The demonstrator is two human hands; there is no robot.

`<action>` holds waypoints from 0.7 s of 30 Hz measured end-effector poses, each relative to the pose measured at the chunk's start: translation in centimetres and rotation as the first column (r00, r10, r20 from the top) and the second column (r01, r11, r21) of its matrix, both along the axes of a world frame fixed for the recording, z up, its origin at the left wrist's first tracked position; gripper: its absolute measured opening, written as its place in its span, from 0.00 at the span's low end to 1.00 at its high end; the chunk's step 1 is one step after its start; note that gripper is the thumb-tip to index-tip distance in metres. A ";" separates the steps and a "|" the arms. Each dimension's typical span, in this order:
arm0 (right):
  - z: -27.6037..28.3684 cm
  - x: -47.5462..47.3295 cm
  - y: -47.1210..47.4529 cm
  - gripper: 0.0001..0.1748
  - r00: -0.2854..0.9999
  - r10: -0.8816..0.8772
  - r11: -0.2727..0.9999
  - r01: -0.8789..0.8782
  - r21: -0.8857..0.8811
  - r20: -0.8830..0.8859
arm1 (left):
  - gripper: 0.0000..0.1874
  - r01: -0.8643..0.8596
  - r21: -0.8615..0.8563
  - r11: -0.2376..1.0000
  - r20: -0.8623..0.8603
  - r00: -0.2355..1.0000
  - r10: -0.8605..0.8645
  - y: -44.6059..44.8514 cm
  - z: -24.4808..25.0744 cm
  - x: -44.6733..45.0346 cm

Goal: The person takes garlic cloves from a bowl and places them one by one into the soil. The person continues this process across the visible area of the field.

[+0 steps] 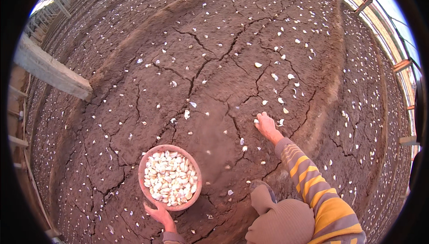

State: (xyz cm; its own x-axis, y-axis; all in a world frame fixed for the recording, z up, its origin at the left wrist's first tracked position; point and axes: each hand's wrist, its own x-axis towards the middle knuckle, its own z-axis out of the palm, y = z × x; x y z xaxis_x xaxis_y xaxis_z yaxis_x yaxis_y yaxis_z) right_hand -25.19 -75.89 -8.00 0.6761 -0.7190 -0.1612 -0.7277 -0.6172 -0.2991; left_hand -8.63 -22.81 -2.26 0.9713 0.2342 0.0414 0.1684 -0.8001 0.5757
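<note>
My left hand grips the near rim of a reddish round bowl, low in the view left of centre. Many pale garlic cloves fill the bowl. To the right, my right hand reaches down close to the cracked brown soil, its fingers bent together. A whitish garlic clove shows at the left side of those fingers. Just beyond this hand, loose cloves lie on the soil, and a curved one rests beside the wrist.
A concrete post leans in at the left. Raised soil ridges border the bed, with cloves scattered on both sides. My bent knee and shoe are at the bottom right. A frame with brackets lines the right edge.
</note>
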 end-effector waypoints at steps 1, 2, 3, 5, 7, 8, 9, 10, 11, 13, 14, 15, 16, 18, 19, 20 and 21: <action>0.1 0.0 -0.5 0.14 0.999 0.038 0.999 -0.038 0.001 -0.004 | 0.27 0.072 -0.010 0.997 0.011 0.997 -0.072 -0.9 1.0 -0.2; 0.1 0.1 -0.9 0.14 0.997 0.074 0.997 -0.074 0.003 -0.009 | 0.27 0.145 -0.017 0.989 0.021 0.989 -0.145 -1.6 1.8 -0.3; 0.0 -0.7 -1.5 0.15 0.993 0.095 0.994 -0.098 0.043 0.073 | 0.28 0.221 -0.029 0.975 0.026 0.975 -0.221 -2.5 2.4 -0.5; -0.6 -2.0 -2.9 0.17 0.963 0.120 0.982 -0.150 0.114 0.241 | 0.26 0.360 -0.069 0.930 -0.009 0.932 -0.362 -5.6 3.3 -1.5; 0.5 -1.6 -3.2 0.16 0.931 -0.225 0.740 -0.029 0.672 0.288 | 0.26 0.482 0.032 0.875 -0.058 0.875 -0.480 -8.5 4.7 -2.6; 0.9 -1.4 -3.2 0.15 0.884 -0.388 0.529 -0.018 0.849 0.260 | 0.28 0.547 0.109 0.830 -0.126 0.836 -0.535 -6.3 0.8 -2.5; 1.3 -1.3 -3.2 0.14 0.826 -0.533 0.280 -0.032 0.959 0.183 | 0.29 0.553 0.146 0.820 -0.164 0.831 -0.531 -7.2 0.8 -2.8; 1.7 -1.2 -3.4 0.13 0.781 -0.607 0.091 -0.118 0.989 0.149 | 0.30 0.558 0.182 0.809 -0.202 0.827 -0.525 -8.2 0.7 -3.3; 2.0 -0.8 -3.5 0.12 0.768 -0.622 0.023 -0.176 0.984 0.152 | 0.32 0.563 0.219 0.797 -0.240 0.823 -0.515 -9.1 0.7 -3.7; 2.2 0.3 -3.9 0.11 0.740 -0.655 -0.112 -0.298 0.948 0.155 | 0.34 0.575 0.273 0.771 -0.269 0.815 -0.513 -10.1 1.1 -3.4; 2.2 0.9 -4.2 0.12 0.755 -0.630 -0.109 -0.318 0.942 0.181 | 0.34 0.578 0.294 0.761 -0.304 0.811 -0.499 -10.4 1.3 -3.4; 2.0 1.3 -4.5 0.12 0.752 -0.627 -0.077 -0.317 0.945 0.201 | 0.34 0.583 0.313 0.750 -0.334 0.807 -0.487 -10.8 1.3 -3.2; 1.8 1.8 -4.8 0.12 0.750 -0.624 -0.045 -0.316 0.948 0.220 | 0.35 0.590 0.320 0.741 -0.324 0.803 -0.500 -10.7 1.1 -3.1; 1.6 3.0 -5.1 0.13 0.746 -0.621 -0.025 -0.327 0.945 0.242 | 0.35 0.606 0.324 0.726 -0.302 0.794 -0.528 -10.9 1.4 -2.7; 1.6 3.7 -5.3 0.13 0.744 -0.622 -0.038 -0.339 0.940 0.244 | 0.35 0.613 0.327 0.719 -0.293 0.789 -0.540 -10.9 1.5 -2.6; 1.6 4.4 -5.5 0.14 0.743 -0.623 -0.051 -0.351 0.935 0.245 | 0.34 0.607 0.332 0.722 -0.288 0.794 -0.536 -10.9 1.5 -2.6; 1.6 5.3 -5.7 0.15 0.756 -0.612 -0.038 -0.318 0.947 0.230 | 0.33 0.600 0.337 0.725 -0.279 0.800 -0.531 -10.9 1.6 -2.8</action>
